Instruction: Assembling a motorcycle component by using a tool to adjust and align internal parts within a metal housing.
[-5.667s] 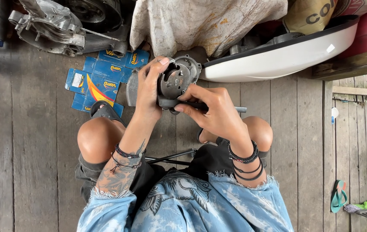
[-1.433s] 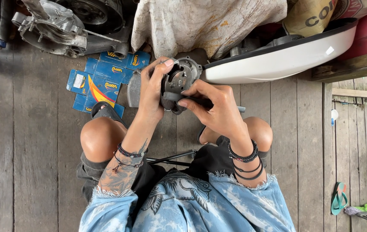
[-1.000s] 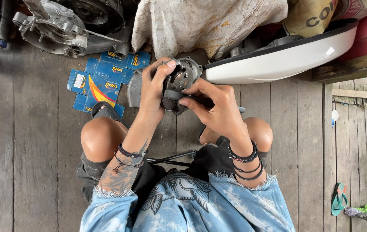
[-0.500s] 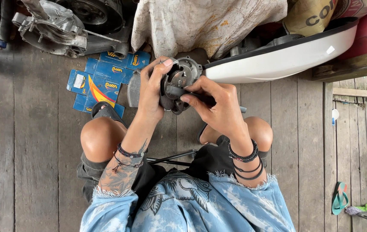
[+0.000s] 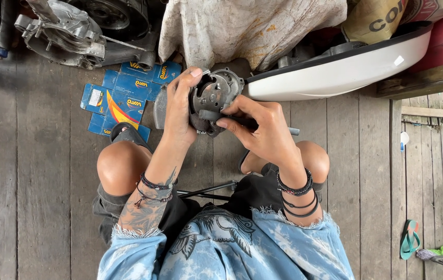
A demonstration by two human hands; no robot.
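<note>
A seated person works on a round metal engine part (image 5: pixel 215 98) held up over the knees.

The left hand (image 5: pixel 180 111) is closed around the part's left rim, one finger raised along its top edge; the right hand (image 5: pixel 260 127) pinches a thin tool (image 5: pixel 284 129) against its lower face. Just beyond, flat on the plank floor (image 5: pixel 35 181), lies an unfolded blue carton (image 5: pixel 123 98) with yellow-red markings and a small white label at its left flap. Farther off sit a grey engine casing (image 5: pixel 63 31), a stained cloth (image 5: pixel 252 28), a white curved panel (image 5: pixel 346 65) and a tan printed sack (image 5: pixel 377 18).
</note>
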